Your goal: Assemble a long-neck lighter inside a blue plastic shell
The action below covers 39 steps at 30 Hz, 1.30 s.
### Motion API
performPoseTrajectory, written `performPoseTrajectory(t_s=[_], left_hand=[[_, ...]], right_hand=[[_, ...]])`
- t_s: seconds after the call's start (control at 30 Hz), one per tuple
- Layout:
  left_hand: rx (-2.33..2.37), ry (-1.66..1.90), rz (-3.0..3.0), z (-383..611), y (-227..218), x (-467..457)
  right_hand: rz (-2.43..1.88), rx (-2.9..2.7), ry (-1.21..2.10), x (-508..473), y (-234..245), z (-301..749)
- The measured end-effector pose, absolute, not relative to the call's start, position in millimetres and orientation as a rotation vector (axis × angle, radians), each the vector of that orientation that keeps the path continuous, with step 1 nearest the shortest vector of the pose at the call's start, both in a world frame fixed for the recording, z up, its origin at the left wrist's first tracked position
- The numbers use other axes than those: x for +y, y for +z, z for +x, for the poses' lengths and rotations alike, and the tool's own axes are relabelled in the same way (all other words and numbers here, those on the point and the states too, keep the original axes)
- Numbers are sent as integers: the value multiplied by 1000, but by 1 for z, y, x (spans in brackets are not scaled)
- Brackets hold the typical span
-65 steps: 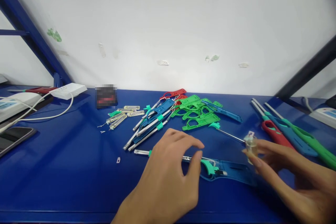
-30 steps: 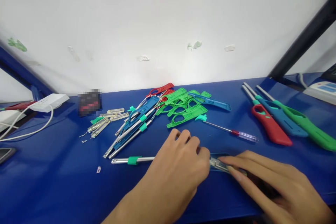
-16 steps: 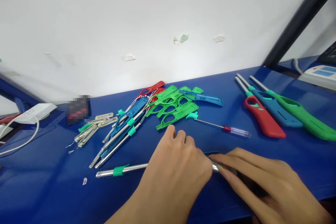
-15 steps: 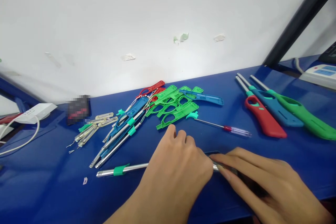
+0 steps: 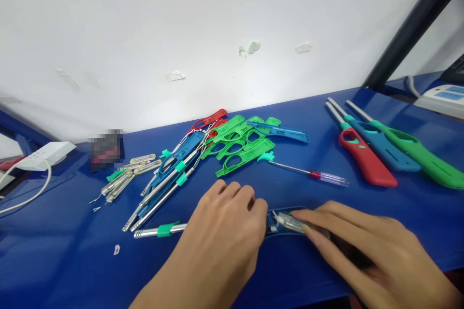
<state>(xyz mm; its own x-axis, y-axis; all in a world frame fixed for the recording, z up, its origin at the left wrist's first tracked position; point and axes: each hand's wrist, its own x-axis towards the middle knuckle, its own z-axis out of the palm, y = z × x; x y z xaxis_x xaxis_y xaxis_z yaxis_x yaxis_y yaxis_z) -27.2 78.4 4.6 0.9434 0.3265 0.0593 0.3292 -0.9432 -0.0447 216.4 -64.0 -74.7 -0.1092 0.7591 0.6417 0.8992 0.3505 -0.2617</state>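
A half-open gas lighter lies in front of me: a blue handle shell (image 5: 286, 232), a clear fuel tank (image 5: 289, 222) in it, and a metal tube (image 5: 147, 233) with a green collar (image 5: 166, 230) pointing left. My right hand (image 5: 377, 251) pinches the tank and shell between thumb and fingers; a dark part shows under its palm. Curled over the middle of the lighter, my left hand (image 5: 224, 227) is closed. Its fingertips, and whatever they grip, are hidden behind the knuckles.
Behind lie green shells (image 5: 248, 157), blue shells with metal tubes (image 5: 174, 178), red shells (image 5: 208, 120) and loose tanks (image 5: 125, 181). A screwdriver (image 5: 328, 178) lies before whole lighters, red (image 5: 369, 161), blue (image 5: 391, 149) and green (image 5: 427, 157). At left stands a white power strip (image 5: 47, 154).
My left hand has moved left along the lighter, uncovering the clear tank and part of the blue shell. The right hand keeps its grip in nearly the same place.
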Motion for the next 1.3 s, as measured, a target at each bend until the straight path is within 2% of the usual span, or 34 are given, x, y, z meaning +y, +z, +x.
performPoseTrajectory(t_s=[0.2, 0.47, 0.8, 1.3], left_hand=[[-636, -231, -3157, -38, -19, 83], [-793, -461, -3391, -38, -14, 92], [-1080, -778, -3531, -32, -26, 89], [-1147, -830, -3584, -32, -24, 86]], right_hand=[[-1427, -1896, -209, -69, -73, 218], [-1509, -1704, 33, -60, -63, 220], [-1515, -1753, -33, -54, -58, 230], [-1564, -1763, 191, -51, -59, 232]])
